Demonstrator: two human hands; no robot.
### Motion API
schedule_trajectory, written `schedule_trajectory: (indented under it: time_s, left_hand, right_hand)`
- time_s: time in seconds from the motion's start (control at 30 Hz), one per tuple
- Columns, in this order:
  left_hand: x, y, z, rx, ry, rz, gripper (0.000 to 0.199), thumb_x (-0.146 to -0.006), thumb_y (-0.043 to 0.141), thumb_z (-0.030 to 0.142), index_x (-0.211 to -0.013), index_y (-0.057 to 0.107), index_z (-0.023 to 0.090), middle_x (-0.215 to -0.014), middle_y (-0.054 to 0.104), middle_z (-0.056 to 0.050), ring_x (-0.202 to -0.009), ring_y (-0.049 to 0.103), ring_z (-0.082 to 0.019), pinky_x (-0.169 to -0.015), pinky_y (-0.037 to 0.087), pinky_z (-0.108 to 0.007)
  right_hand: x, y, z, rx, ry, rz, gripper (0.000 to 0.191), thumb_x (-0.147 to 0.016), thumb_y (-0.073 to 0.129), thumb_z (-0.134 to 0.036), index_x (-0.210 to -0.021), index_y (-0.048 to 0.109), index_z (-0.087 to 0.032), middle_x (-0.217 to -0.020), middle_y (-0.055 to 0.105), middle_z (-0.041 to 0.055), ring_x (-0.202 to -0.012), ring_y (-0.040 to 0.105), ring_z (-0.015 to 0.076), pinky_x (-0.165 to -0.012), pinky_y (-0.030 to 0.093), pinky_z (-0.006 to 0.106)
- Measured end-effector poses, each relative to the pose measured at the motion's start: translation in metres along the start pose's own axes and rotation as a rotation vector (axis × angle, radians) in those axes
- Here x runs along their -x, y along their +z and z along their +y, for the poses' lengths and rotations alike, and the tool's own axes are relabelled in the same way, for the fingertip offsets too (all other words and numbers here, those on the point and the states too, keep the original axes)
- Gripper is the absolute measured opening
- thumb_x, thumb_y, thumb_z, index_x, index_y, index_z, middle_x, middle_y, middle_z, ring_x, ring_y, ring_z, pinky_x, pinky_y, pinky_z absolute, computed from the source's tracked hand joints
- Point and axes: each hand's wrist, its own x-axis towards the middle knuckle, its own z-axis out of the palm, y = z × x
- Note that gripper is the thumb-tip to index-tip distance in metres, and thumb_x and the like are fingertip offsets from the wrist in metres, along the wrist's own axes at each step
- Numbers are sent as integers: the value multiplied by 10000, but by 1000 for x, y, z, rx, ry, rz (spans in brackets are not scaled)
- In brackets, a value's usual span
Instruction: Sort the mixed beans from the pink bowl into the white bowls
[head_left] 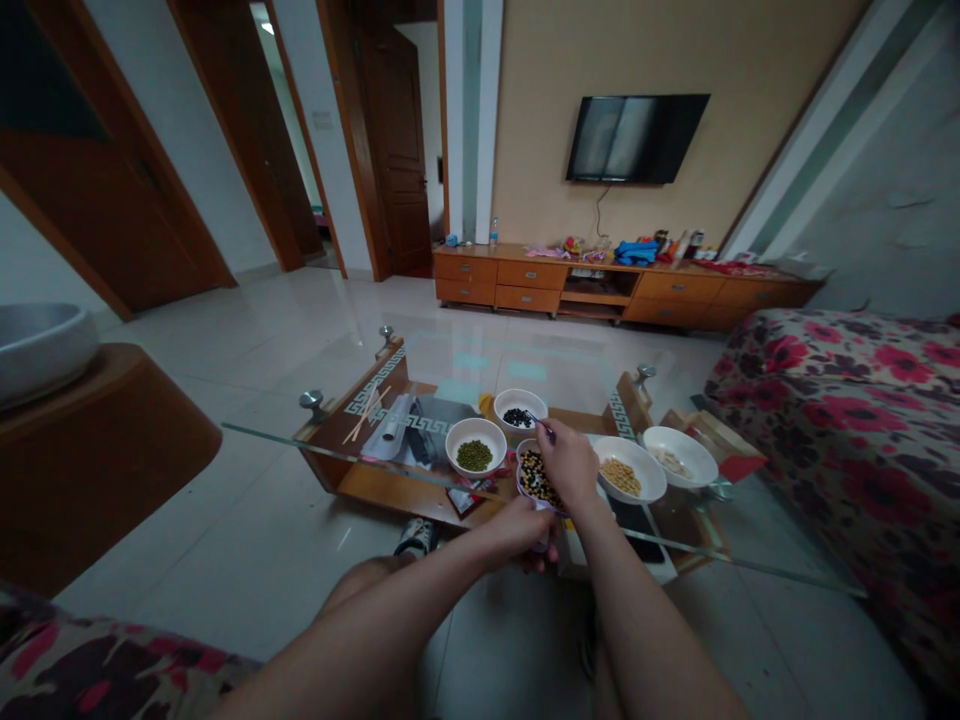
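My left hand (pixel 517 530) is closed at the near edge of a pale purple, scalloped dish (pixel 527 490) of mixed black and yellow beans. Held in my right hand (pixel 571 465) is a thin dark utensil (pixel 538 421), probably a spoon. Its far end reaches the white bowl (pixel 508 402) of black beans; my hand covers its near part and some of the dish. To the left stands a white bowl (pixel 451 446) of green beans. A white bowl (pixel 654 486) of yellow beans is right of my right hand, and another white bowl (pixel 697 462) with pale pieces lies beyond it.
The bowls stand on a glass-topped table (pixel 277 432) with a sharp front edge. Chopsticks (pixel 366 414) and a clear roll (pixel 395 420) show at its left. A box (pixel 646 560) is under the glass at the right. A flowered sofa (pixel 847 440) flanks the table.
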Motion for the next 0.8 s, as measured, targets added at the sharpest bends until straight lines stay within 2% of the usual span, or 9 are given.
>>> schedule_trajectory:
  time_s: [0.1, 0.23, 0.37, 0.47, 0.63, 0.8]
  left_hand:
    - [2, 1, 4, 7, -8, 13, 176, -841, 431, 256, -742, 542, 164, -554, 588, 3, -356, 473, -107, -390, 359, -218]
    - [2, 1, 3, 25, -7, 14, 205, -848, 401, 252, -718, 534, 164, -527, 572, 6, -342, 459, -111, -393, 369, -230]
    - [0, 1, -1, 41, -10, -7, 185, -836, 393, 214, -712, 523, 169, -547, 587, -1, -358, 473, -113, -392, 355, -229]
    - [-3, 1, -3, 80, -41, -15, 159, -842, 415, 234, -746, 525, 173, -561, 596, -3, -377, 485, -113, -398, 348, -224]
    - [-13, -5, -9, 301, -141, -33, 277, -907, 340, 352, -878, 546, 170, -596, 602, -26, -446, 539, -148, -458, 413, -257]
    - [-24, -12, -12, 495, -188, -57, 394, -952, 268, 427, -953, 555, 157, -617, 599, -43, -503, 566, -167, -517, 443, -271]
  right_hand:
    - [-3, 1, -3, 31, 51, -55, 362, -964, 384, -429, -1104, 678, -271, -993, 736, 75, -867, 676, 224, -626, 386, 286]
    - [1, -8, 3, 18, 61, -30, 363, -957, 390, -445, -1123, 670, -284, -1001, 735, 67, -882, 675, 226, -639, 397, 289]
    - [13, -17, 18, 31, 5, -34, 350, -948, 406, -442, -1046, 694, -270, -936, 742, 54, -840, 678, 213, -651, 402, 281]
    - [25, -21, 33, 84, -34, -88, 335, -936, 431, -423, -1012, 710, -255, -875, 743, 62, -811, 682, 216, -659, 404, 281]
    - [39, -25, 49, 123, -36, -179, 314, -917, 462, -406, -1001, 715, -240, -897, 743, 79, -835, 679, 214, -664, 401, 269]
    - [40, -28, 50, 131, -26, -215, 333, -928, 436, -413, -1025, 702, -237, -924, 735, 85, -867, 673, 218, -685, 406, 274]
